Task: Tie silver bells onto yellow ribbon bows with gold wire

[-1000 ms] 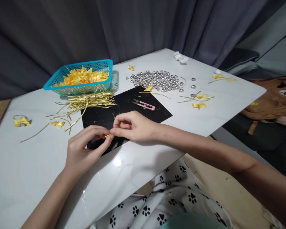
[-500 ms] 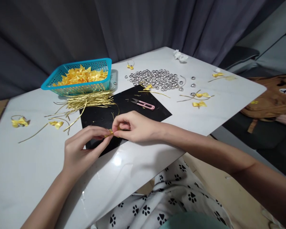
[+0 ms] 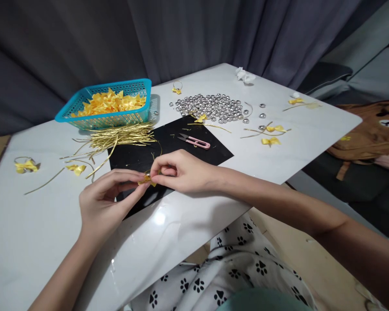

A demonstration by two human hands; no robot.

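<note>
Over the near part of a black mat (image 3: pixel 181 149), my left hand (image 3: pixel 105 203) and my right hand (image 3: pixel 181 170) meet fingertip to fingertip. Both pinch a small yellow ribbon bow (image 3: pixel 147 179) between thumb and fingers. Part of the bow is hidden by the fingers. Pink thread snips (image 3: pixel 194 141) lie on the mat just beyond my right hand. A bundle of gold wire ties (image 3: pixel 116 137) lies at the mat's far left corner.
A blue basket (image 3: pixel 84 115) of yellow bows stands at the back left. A heap of silver bells (image 3: pixel 210 107) lies behind the mat. Loose bows (image 3: pixel 272 134) and wires are scattered on the white table (image 3: pixel 35 233). A brown bear bag (image 3: pixel 372 134) lies at the right.
My left hand has shifted slightly left and toward me, still pinching the bow. My right hand has barely moved. More of the yellow bow now shows between the fingertips.
</note>
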